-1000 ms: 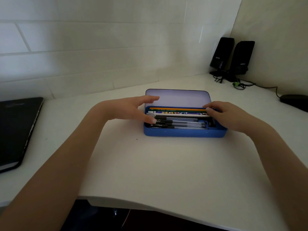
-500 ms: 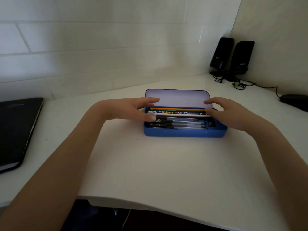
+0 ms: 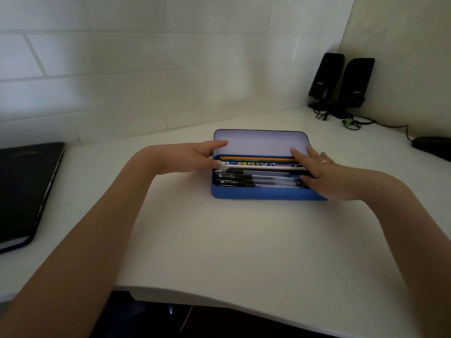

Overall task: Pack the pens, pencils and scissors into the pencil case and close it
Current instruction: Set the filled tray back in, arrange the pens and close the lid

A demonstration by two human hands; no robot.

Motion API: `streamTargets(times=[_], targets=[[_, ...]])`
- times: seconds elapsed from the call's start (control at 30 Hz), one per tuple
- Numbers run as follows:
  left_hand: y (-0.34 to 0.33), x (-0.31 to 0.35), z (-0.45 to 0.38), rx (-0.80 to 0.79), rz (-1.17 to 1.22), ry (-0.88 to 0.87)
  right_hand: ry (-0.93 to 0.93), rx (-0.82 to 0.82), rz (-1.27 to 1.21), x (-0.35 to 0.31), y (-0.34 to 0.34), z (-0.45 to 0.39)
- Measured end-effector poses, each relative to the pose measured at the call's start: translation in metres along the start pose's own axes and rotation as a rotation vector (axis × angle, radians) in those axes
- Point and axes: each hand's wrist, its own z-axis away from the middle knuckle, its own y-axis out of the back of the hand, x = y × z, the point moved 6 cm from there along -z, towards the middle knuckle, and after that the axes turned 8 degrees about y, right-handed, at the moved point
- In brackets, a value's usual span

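Nearest the viewer, two bare forearms are reaching across a white desk (image 3: 231, 240) toward a blue pencil case (image 3: 266, 192) that is sitting open in the middle. Its tray is holding dark-capped pens (image 3: 244, 178) along the front and pencils (image 3: 258, 162) along the back; scissors cannot be made out. The left hand (image 3: 192, 156) is resting at the left end, its fingers (image 3: 219, 143) loosely spread, one touching the lid's edge, gripping nothing. The right hand (image 3: 322, 172) is lying over the right end, fingers splayed flat against the lid's lower corner, also holding nothing. Behind them the pale lid (image 3: 258, 142) is standing upright. Judging from this, closing is coming next, and a white pencil end poking past the tray's left edge could be jamming the lid, or fingertips inside could be getting pinched. Farther off, a dark notebook (image 3: 24, 189) is lying at left and two black speakers (image 3: 341, 81) are standing in the corner.
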Motion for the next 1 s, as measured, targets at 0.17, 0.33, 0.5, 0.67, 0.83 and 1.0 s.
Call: streamTargets(times=[0.17,0.33,0.5,0.67,0.83,1.0], targets=[[0.002,0.002,-0.002,0.004,0.003,0.004,-0.002,0.045,-0.079,0.005,0.008,-0.001],[0.001,-0.004,-0.006,-0.012,0.023,0.02,-0.076,0.163,-0.067,0.006,0.009,-0.005],[0.003,-0.006,-0.008,-0.017,0.03,0.013,-0.044,0.115,-0.113,0.0,0.001,-0.005],[0.008,-0.008,-0.009,0.08,0.048,-0.007,-0.116,0.287,-0.213,0.015,0.023,-0.002],[0.007,-0.003,-0.012,0.156,0.144,-0.032,-0.225,0.362,-0.218,0.032,0.019,-0.006],[-0.001,-0.005,-0.013,0.193,0.096,-0.034,-0.203,0.329,-0.242,0.028,0.01,-0.016]])
